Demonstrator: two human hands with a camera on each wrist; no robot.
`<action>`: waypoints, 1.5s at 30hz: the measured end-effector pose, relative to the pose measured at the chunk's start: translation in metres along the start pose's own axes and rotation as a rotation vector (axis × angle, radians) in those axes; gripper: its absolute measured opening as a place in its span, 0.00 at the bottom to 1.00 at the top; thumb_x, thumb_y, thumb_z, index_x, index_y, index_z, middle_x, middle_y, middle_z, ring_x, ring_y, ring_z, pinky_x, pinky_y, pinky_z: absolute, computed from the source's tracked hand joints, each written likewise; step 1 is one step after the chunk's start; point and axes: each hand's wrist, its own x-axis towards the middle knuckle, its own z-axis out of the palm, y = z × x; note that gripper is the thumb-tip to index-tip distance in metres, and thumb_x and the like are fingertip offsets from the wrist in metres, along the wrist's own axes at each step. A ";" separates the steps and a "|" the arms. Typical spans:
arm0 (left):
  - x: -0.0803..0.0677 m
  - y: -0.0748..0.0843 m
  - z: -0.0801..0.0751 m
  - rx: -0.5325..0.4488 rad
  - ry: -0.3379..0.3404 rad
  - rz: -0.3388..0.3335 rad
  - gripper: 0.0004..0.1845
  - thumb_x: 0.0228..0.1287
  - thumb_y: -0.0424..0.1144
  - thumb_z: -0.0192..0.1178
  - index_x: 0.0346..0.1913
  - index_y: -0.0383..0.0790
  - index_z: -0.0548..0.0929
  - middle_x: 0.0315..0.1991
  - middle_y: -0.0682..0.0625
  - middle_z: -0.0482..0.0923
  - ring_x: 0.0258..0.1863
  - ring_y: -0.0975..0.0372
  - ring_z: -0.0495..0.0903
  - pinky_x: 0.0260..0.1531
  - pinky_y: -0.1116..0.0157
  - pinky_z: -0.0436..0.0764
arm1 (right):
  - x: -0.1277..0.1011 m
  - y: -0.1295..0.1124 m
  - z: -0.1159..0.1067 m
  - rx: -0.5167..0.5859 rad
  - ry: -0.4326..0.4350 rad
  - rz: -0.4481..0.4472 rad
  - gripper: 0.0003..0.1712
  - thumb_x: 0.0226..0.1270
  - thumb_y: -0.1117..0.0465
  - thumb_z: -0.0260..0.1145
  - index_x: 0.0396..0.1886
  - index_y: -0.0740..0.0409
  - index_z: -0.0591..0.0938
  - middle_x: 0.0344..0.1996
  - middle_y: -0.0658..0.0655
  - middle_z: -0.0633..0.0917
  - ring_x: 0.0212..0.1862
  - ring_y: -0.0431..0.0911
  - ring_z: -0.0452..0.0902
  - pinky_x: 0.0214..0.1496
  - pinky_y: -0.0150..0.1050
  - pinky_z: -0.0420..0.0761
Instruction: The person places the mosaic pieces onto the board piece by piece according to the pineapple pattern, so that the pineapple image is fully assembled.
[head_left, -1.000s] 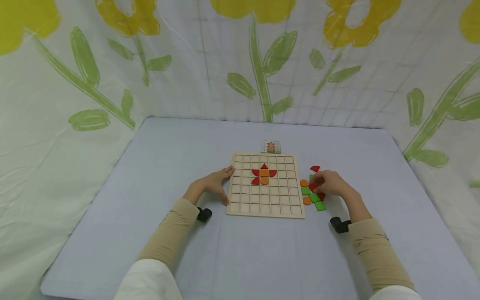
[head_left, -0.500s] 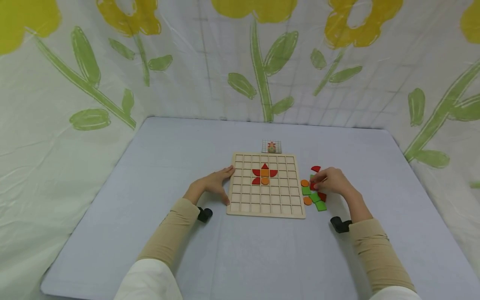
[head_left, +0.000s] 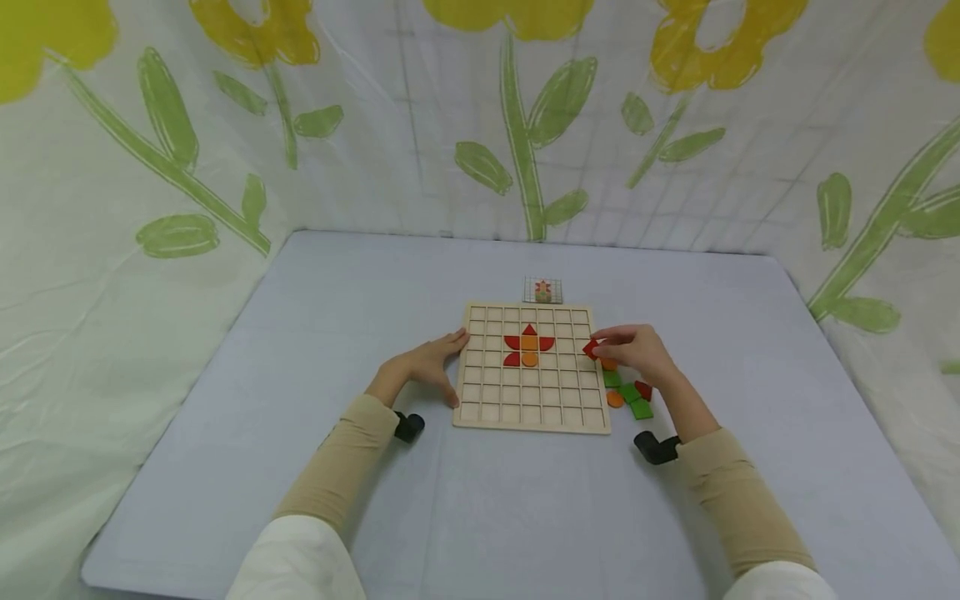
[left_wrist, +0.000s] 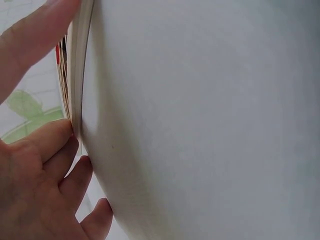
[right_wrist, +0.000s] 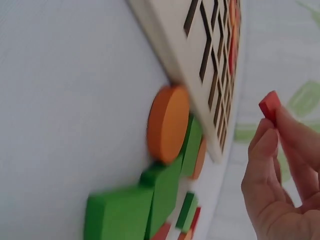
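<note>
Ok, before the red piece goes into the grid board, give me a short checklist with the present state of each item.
1. Red piece pinched in the right hand: ok, the fingers hold it by one end.
2. Piece lifted off the table: ok, the right wrist view shows it in the air.
3. Grid board steadied: ok, the left hand rests against its left edge.
4. Free cells around the red and orange flower: ok, most cells are empty.
5. Pattern card readable: cannot tell, too small.
6. Piece's shape and turn suit the cell: cannot tell.
</note>
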 end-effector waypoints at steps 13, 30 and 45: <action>0.002 0.001 -0.001 -0.001 -0.007 -0.002 0.63 0.45 0.42 0.78 0.77 0.35 0.45 0.78 0.45 0.36 0.76 0.51 0.38 0.72 0.48 0.42 | 0.025 -0.019 0.048 -0.223 -0.011 -0.001 0.11 0.60 0.64 0.72 0.40 0.66 0.83 0.35 0.61 0.86 0.40 0.53 0.78 0.36 0.35 0.76; 0.003 0.000 0.001 0.008 -0.002 -0.003 0.63 0.44 0.43 0.78 0.77 0.35 0.45 0.78 0.44 0.36 0.76 0.50 0.39 0.72 0.48 0.43 | 0.034 -0.026 0.063 -0.305 -0.043 0.001 0.11 0.62 0.65 0.69 0.41 0.68 0.86 0.42 0.64 0.86 0.45 0.54 0.79 0.47 0.45 0.79; 0.000 -0.001 0.000 -0.007 0.000 0.000 0.63 0.44 0.42 0.78 0.77 0.35 0.45 0.78 0.45 0.36 0.76 0.50 0.38 0.72 0.50 0.44 | 0.031 -0.036 0.073 -0.455 0.028 -0.013 0.06 0.61 0.66 0.70 0.35 0.65 0.88 0.36 0.61 0.87 0.43 0.56 0.79 0.46 0.48 0.79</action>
